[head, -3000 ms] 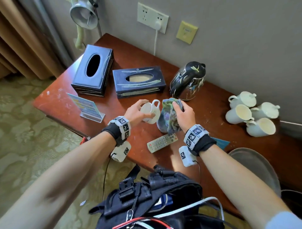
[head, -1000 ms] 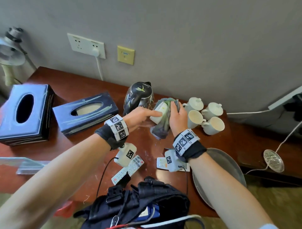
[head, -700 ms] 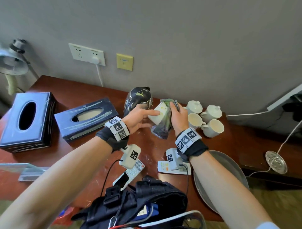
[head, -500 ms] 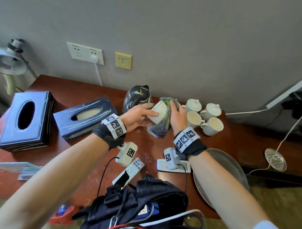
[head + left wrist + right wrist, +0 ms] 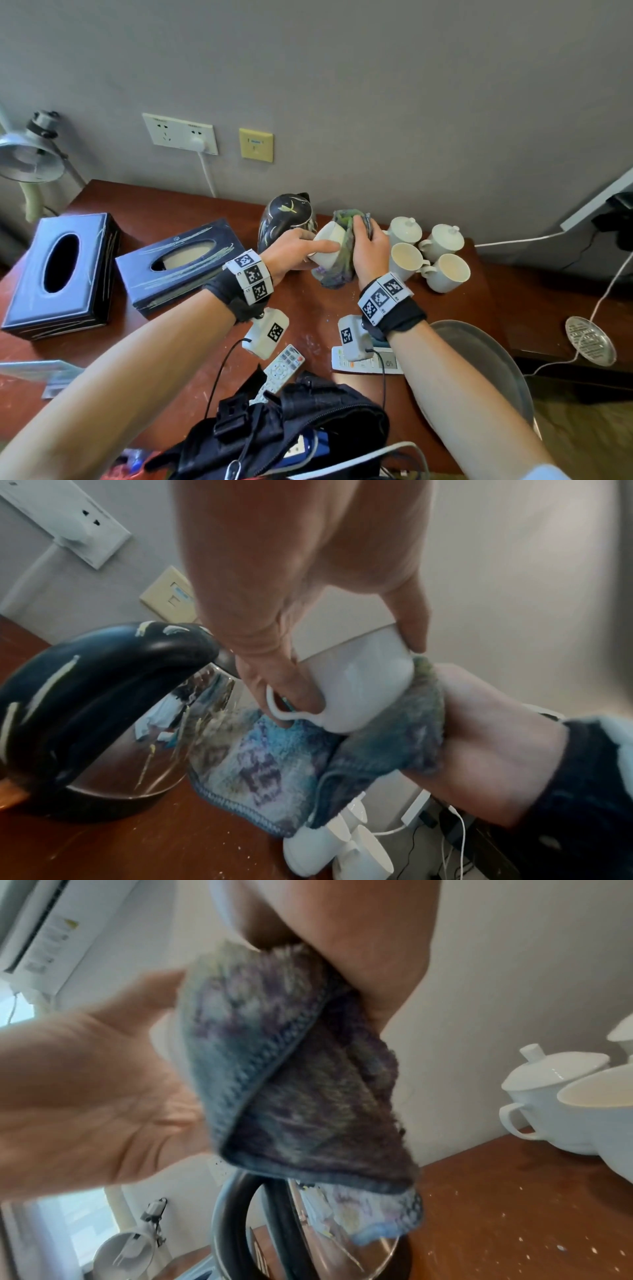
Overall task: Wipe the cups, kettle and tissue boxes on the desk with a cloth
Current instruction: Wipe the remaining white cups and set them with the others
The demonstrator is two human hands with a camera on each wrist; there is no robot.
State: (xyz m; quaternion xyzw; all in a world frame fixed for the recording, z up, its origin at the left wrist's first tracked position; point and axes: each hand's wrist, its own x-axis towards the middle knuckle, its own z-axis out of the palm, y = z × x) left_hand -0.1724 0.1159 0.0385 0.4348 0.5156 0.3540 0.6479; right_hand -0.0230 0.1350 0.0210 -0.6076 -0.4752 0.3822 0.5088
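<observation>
My left hand [image 5: 301, 248] grips a white cup [image 5: 327, 248] held on its side above the desk, thumb on its wall and fingers by the handle [image 5: 291, 712]. My right hand [image 5: 368, 246] holds a blue-purple cloth [image 5: 337, 270] and presses it against the cup's mouth [image 5: 421, 696]. The black kettle [image 5: 286, 214] stands just behind my left hand. Two dark blue tissue boxes [image 5: 178, 260] [image 5: 61, 274] lie on the left of the desk. Several white cups [image 5: 428, 255], two of them lidded, stand right of my right hand.
Two remote controls [image 5: 282, 368] [image 5: 373, 363] lie near the desk's front edge [image 5: 20, 342]. A round metal tray [image 5: 486, 363] sits at the front right. A lamp [image 5: 29, 157] stands far left. The kettle's cord runs up to a wall socket [image 5: 181, 133]. A black bag [image 5: 291, 431] hangs below me.
Both hands carried the cup and cloth from the desk's front middle to beside the kettle, then stayed there working the cloth on the cup. My view swung to the right.
</observation>
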